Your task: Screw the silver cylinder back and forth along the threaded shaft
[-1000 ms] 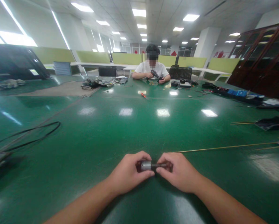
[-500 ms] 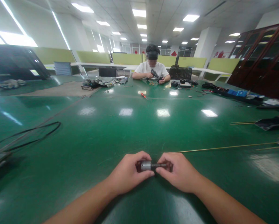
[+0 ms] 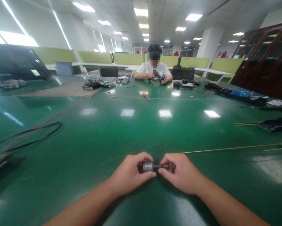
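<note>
Both my hands rest on the green table near its front edge and meet around one small part. My left hand is closed on a short silver metal cylinder. A dark threaded rod runs from the cylinder to the right into my right hand, whose thumb and fingers pinch it. The ends of the cylinder and of the rod are hidden inside my fingers.
A black cable loops at the left. Thin brass rods lie to the right, near a black object. A red screwdriver lies mid-table. Across the table a seated person handles a tool among scattered parts.
</note>
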Demonstrator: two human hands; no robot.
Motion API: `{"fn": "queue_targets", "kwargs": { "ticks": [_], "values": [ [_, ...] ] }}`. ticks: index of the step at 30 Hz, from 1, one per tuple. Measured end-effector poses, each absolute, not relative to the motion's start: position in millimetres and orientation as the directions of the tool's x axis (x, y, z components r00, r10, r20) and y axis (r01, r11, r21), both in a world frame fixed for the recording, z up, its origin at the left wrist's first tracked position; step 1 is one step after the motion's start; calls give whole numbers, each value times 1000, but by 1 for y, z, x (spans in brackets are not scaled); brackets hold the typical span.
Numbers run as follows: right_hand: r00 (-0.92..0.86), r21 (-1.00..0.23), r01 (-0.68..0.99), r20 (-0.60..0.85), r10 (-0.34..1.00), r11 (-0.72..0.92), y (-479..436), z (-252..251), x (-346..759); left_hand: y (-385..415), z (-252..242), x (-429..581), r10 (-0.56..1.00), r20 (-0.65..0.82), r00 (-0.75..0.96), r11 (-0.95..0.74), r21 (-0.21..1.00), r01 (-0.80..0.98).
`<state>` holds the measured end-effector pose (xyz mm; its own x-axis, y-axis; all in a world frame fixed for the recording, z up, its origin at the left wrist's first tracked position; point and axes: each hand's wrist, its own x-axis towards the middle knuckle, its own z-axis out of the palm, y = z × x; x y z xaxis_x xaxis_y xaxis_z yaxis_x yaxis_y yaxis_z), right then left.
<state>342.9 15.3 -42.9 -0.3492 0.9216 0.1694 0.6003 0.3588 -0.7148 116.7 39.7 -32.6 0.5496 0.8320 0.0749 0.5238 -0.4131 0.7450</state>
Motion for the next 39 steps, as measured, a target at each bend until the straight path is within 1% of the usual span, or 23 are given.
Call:
{"fn": "queue_targets", "kwargs": {
  "ticks": [7,15,39],
  "values": [
    [-333,-736,589,156,930,334,18,-43,344,39,-32,118,847,74,527,-392,756,524],
    [-331,-750,576,151,932,326,18,-43,344,40,-30,118,848,95,522,-408,745,528],
    [-323,-731,597,157,933,330,16,-40,344,41,-29,118,852,87,517,-392,760,518]
  ]
}}
